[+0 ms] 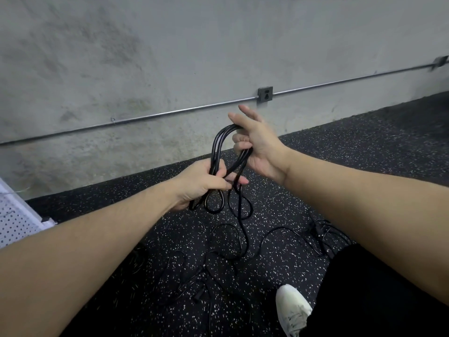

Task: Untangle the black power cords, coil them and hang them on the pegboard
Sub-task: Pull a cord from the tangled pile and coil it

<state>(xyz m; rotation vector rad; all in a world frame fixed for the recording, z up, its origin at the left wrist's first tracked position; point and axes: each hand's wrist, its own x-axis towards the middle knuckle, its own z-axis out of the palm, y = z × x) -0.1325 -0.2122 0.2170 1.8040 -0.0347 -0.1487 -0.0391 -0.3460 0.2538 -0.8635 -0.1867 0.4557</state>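
Coil [220, 152] of black cord held up above the floor [279, 263]. Left hand [201, 184] fingers clamped round its lower bunch, likely to keep loops together. Right hand [255, 144]: lower fingers curled round top bend, upper ones straight. Tail trails to loose cords [218, 271] on floor; pegboard [14, 220] far left of coil

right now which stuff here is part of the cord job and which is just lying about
Job:
- black power cord coil, gripped by left hand and right hand
- loose black cords on the floor
- white perforated pegboard

Lying about:
- grey wall outlet box
- metal conduit pipe
- white sneaker
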